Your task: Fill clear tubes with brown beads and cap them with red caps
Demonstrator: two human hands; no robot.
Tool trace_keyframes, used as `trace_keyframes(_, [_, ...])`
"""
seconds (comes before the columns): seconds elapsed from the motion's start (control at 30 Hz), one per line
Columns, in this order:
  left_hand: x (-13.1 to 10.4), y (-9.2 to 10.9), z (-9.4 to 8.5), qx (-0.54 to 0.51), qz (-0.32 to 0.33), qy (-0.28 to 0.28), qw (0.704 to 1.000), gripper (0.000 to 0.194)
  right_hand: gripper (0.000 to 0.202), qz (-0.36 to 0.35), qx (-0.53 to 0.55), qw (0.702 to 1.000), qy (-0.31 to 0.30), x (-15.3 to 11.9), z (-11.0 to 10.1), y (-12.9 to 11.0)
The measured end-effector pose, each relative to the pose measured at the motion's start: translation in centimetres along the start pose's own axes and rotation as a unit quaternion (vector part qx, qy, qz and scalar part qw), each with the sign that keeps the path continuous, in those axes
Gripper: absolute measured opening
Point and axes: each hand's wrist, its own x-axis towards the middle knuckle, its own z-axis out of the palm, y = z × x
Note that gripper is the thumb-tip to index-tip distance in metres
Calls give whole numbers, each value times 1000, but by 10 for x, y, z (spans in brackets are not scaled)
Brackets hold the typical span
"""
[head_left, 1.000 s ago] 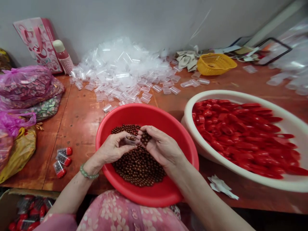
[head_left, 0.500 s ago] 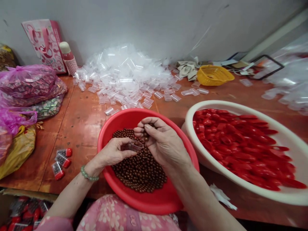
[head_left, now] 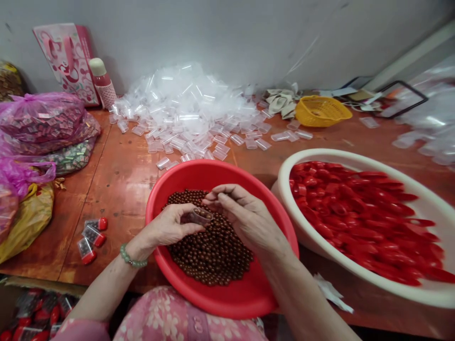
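Note:
My left hand (head_left: 174, 223) grips a small clear plastic case (head_left: 199, 216), tilted with its mouth to the right; a few brown balls show inside it. Close to that mouth, my right hand (head_left: 245, 215) hovers with loosely bent fingers and the thumb apart from them; no balls are visible in it. Both hands are over a red basin (head_left: 273, 293) that holds a heap of shiny brown balls (head_left: 213, 260).
Right of the basin stands a cream tub (head_left: 284, 177) of red caps (head_left: 355, 208). Behind lies a pile of clear cases (head_left: 192, 113), with a yellow basket (head_left: 322, 111) nearby. Several filled cases (head_left: 93, 235) and bulging plastic bags (head_left: 42, 121) lie left.
The brown balls seen in my right hand are gone from it, and balls now show in the case. My right hand has dropped slightly and its fingers have loosened. The view has shifted a little.

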Motion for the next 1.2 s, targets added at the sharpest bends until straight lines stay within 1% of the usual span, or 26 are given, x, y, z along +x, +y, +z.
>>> trace_keyframes(0.07, [0,-1,0,2,-2,-5,1000,15,18,-16,-126,991,-49,-3,-7,1])
trace_keyframes(0.1, [0,-2,0,6,-1,-3,1000,15,18,-41,-173,982,-70,-5,-9,-1])
trace_keyframes(0.17, [-1,-3,-1,32,6,4,999,14,15,-108,-228,961,-113,-8,-10,-8])
trace_keyframes(0.23, [-2,-3,-2,77,22,11,997,15,12,-151,-274,934,-171,-9,-7,-19])
trace_keyframes(0.33, [-3,-1,-3,108,37,1,993,24,12,-156,-340,897,-235,-4,-1,-32])
trace_keyframes(0.4, [-4,1,-4,104,37,-12,994,29,9,-155,-359,885,-253,2,2,-36])
trace_keyframes(0.47, [-4,2,-5,106,37,-23,993,29,5,-152,-366,879,-265,8,3,-38])
trace_keyframes(0.5, [-4,2,-5,106,38,-27,993,27,7,-147,-367,878,-271,10,3,-38])
trace_keyframes(0.6, [-4,0,-5,85,28,-32,995,24,16,-126,-366,875,-289,14,2,-39])
trace_keyframes(0.67, [-4,-2,-5,42,10,-37,998,26,16,-112,-355,876,-306,16,1,-38])
trace_keyframes(0.73, [-5,-2,-4,-16,-11,-48,999,33,14,-95,-333,884,-316,17,0,-37])
trace_keyframes(0.8, [-5,-2,-3,-59,-29,-49,997,39,15,-76,-295,899,-314,18,-1,-36])
trace_keyframes(0.93, [-4,1,-3,-105,-42,-16,993,47,20,-59,-229,931,-278,20,-4,-32])
trace_keyframes(1.07, [-6,6,-4,-120,-51,-16,991,46,22,-90,-261,931,-241,20,-7,-33])
trace_keyframes(1.13, [-9,12,-3,-113,-41,-13,993,42,30,-97,-265,932,-226,18,-8,-34])
trace_keyframes(1.2, [-11,18,-2,-103,-22,-21,994,38,39,-88,-233,946,-209,15,-10,-34])
